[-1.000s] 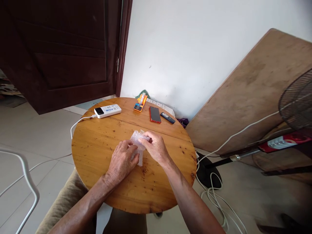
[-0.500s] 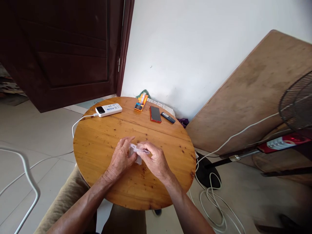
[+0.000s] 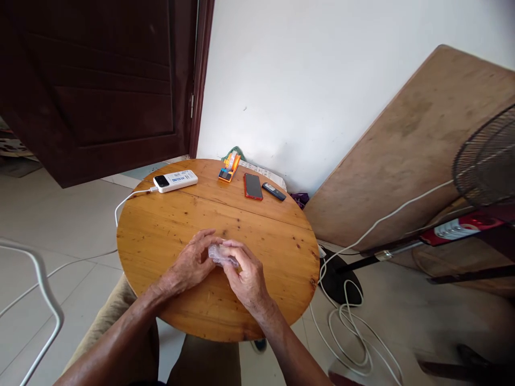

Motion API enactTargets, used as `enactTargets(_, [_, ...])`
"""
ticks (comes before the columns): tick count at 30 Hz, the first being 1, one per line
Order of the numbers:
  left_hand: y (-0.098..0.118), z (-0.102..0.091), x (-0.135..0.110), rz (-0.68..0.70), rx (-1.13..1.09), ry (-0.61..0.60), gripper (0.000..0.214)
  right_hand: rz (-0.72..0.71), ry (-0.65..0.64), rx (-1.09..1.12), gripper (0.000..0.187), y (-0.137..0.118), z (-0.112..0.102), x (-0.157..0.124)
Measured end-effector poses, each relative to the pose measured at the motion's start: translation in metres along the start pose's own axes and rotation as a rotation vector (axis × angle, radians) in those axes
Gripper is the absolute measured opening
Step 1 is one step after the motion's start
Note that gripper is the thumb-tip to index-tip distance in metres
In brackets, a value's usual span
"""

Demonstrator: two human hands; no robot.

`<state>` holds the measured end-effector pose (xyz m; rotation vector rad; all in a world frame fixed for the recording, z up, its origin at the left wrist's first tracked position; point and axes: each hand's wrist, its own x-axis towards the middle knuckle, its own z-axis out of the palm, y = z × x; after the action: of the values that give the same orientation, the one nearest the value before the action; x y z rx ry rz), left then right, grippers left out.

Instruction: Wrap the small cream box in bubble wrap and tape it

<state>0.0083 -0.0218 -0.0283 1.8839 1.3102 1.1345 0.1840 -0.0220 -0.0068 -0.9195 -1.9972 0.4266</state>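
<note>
Between my two hands, just above the near half of the round wooden table (image 3: 161, 230), is a small piece of clear, crinkled plastic wrap (image 3: 220, 255). My left hand (image 3: 195, 258) grips its left end between thumb and fingers. On the other side, my right hand (image 3: 246, 273) pinches the right end with thumb and forefinger. Whether anything lies inside the folded plastic, I cannot tell. Fingers cover part of its edges.
Along the table's far side are a white power bank (image 3: 176, 181) with a cable, an orange tape dispenser (image 3: 229, 167), a red-edged phone (image 3: 253, 186) and a small dark handset (image 3: 274, 191). A fan (image 3: 488, 155) stands at right, with loose white cable (image 3: 350, 321) on the floor.
The plastic was more spread out and upright; now it is bunched flatter and lower between my hands. My right hand has shifted slightly toward me. The whole view has moved a little.
</note>
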Motion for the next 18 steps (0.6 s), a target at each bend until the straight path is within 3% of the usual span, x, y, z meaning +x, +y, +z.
enactTargets(3, [0.002,-0.013,-0.007,0.002,0.006,-0.165,0.062,-0.01,-0.011,-0.004,0.022,0.0,0.0,-0.005])
enactTargets(5, [0.002,-0.016,-0.009,0.007,0.033,-0.194,0.068,-0.021,-0.023,-0.001,0.02,0.001,-0.001,-0.008])
enactTargets(11, [-0.008,-0.006,0.0,0.137,0.211,-0.127,0.055,-0.094,-0.107,-0.107,0.025,0.008,-0.004,-0.014])
enactTargets(18, [-0.016,0.001,0.005,0.165,0.055,-0.059,0.047,-0.128,-0.096,-0.221,0.036,0.013,0.002,-0.017])
